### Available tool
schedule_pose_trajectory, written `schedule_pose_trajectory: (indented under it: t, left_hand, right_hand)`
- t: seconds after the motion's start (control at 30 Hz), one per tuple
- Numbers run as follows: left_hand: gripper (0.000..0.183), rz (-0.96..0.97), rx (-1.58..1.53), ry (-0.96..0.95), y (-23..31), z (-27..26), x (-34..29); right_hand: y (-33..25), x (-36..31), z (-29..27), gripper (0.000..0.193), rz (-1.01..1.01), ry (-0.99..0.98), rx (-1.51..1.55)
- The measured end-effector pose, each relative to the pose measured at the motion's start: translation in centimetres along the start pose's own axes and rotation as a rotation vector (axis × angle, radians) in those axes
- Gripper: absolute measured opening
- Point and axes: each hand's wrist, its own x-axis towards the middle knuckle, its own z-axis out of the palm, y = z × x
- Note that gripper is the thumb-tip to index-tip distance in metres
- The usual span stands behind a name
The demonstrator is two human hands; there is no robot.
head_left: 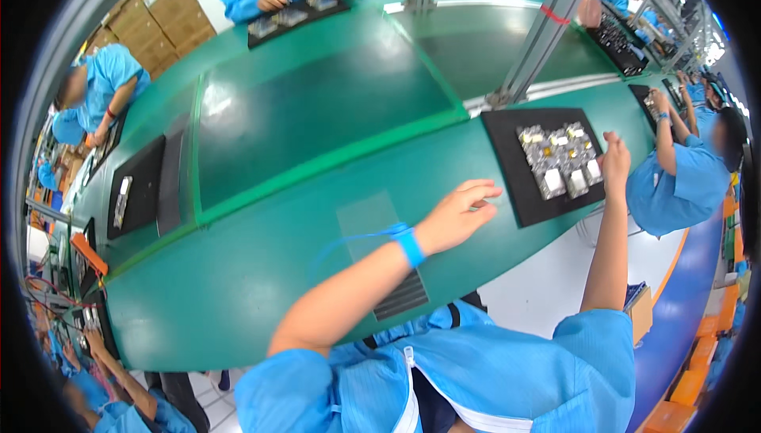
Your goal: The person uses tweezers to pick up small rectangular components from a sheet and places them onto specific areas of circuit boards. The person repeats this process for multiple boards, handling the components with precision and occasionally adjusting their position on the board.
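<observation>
Right of centre in the frame, a cluster of small, glossy, silver-and-white blocky parts (561, 159) lies on a flat, matte black mat (506, 148) on the smooth green bench (277, 298); they look light, stiff, slick and possibly fragile, probably best pinched singly by their side edges. The bare left hand (460, 215), loosely parted fingers empty, hovers near the mat's left edge. The bare right hand (616, 164) curls its fingers beside the cluster's right edge, though whether they grip anything cannot be told.

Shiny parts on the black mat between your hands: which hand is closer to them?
Right. Your right hand is just right of the shiny parts; your left hand is farther away, to their left, over the green table.
</observation>
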Motion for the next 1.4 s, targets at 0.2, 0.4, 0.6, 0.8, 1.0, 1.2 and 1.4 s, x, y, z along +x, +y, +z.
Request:
schedule_pose_trajectory:
  t: [0.2, 0.4, 0.6, 0.8, 1.0, 1.2, 1.4]
  left_hand:
    - [0.037, 0.067, 0.734, -0.090, 2.5, -4.4, -15.8]
    - [0.050, -0.053, 0.983, 0.035, 1.8, -1.9, -19.7]
    - [0.049, -0.062, 0.935, 0.133, 0.2, 0.1, -18.4]
    - [0.050, -0.006, 0.879, 0.198, -0.4, 0.2, -19.1]
    - [0.048, 0.039, 0.932, 0.181, -0.1, -0.3, -19.0]
    - [0.048, 0.062, 0.949, 0.198, -0.2, -0.4, -19.0]
    - [0.046, 0.069, 0.955, 0.203, -0.2, -0.5, -18.8]
  right_hand:
    - [-6.0, -15.3, 2.3, 0.068, -0.120, -0.280, 0.419]
    - [-8.1, -26.3, 8.1, 0.044, 0.257, -0.936, 0.991]
    - [-9.8, -28.3, 9.3, 0.027, 0.217, -1.003, 0.874]
    - [-11.8, -30.0, 9.0, 0.018, 0.222, -1.017, 0.687]
    - [-12.0, -31.1, 9.4, 0.019, 0.223, -0.944, 0.714]
    - [-12.0, -30.8, 9.7, 0.019, 0.213, -0.965, 0.699]
    - [-11.6, -30.5, 9.9, 0.019, 0.204, -0.993, 0.726]
